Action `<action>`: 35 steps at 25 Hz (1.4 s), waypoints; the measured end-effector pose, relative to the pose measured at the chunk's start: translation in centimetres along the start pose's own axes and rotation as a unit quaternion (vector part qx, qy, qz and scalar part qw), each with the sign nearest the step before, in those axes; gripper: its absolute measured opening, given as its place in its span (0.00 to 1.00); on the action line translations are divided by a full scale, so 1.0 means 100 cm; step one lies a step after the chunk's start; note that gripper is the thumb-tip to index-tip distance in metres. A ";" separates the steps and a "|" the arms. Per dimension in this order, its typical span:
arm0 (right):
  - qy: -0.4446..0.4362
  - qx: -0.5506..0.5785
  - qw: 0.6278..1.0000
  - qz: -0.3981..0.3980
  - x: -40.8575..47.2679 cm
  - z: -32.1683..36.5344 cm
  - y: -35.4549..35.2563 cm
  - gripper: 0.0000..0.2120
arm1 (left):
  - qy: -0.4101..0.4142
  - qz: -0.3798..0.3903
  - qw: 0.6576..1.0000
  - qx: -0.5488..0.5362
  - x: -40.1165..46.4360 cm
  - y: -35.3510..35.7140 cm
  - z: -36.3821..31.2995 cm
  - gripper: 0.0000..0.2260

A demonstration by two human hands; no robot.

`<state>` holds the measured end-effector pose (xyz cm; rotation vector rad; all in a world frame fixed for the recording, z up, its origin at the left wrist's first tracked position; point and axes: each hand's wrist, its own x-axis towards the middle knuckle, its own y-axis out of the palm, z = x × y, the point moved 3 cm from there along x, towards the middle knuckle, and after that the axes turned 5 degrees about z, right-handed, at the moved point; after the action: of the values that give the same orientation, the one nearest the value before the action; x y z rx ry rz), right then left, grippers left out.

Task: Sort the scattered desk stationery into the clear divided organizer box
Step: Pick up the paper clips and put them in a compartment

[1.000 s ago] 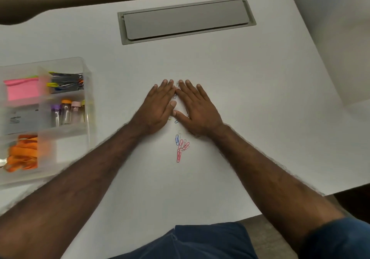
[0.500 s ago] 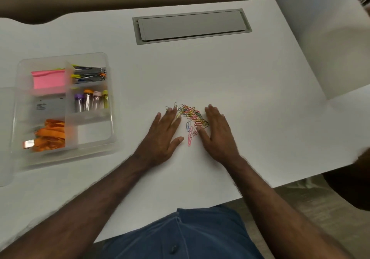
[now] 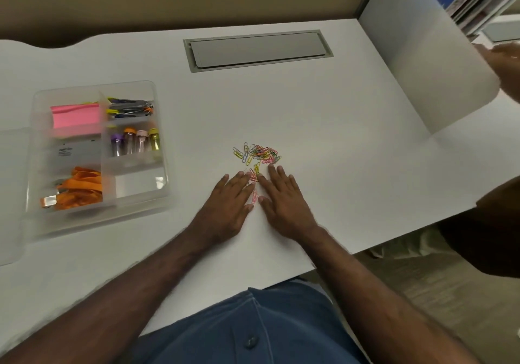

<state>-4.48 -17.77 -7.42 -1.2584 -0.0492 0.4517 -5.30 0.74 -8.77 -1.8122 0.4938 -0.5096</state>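
White desk (image 3: 323,104): clear organizer box (image 3: 161,149) far left. Your left hand (image 3: 228,206) and right hand (image 3: 284,203) lie flat, fingers straight, flanking paper clips (image 3: 257,154).

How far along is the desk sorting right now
Mostly done: the organizer box already holds sticky notes, small tubes and an orange strap. In hand: left hand and right hand lie flat beside the paper clips. Left: moving those clips into the box.

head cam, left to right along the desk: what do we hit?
organizer box → left hand → right hand, with the paper clips just beyond the fingertips → white side panel.
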 end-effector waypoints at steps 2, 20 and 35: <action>0.002 0.012 1.000 -0.020 0.005 -0.006 -0.012 0.29 | -0.018 -0.021 0.999 -0.016 0.002 -0.007 0.007 0.23; -0.007 0.080 0.996 0.024 0.046 -0.029 -0.049 0.29 | -0.142 0.010 0.990 -0.016 0.025 -0.010 0.002 0.25; -0.088 -0.069 0.994 0.010 0.061 -0.004 -0.036 0.10 | -0.147 -0.017 0.989 0.000 0.054 -0.032 -0.019 0.12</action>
<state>2.26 -16.75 -5.52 -1.3534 -0.2201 0.5841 -1.73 -2.88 -4.63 -1.8584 0.2609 -0.2574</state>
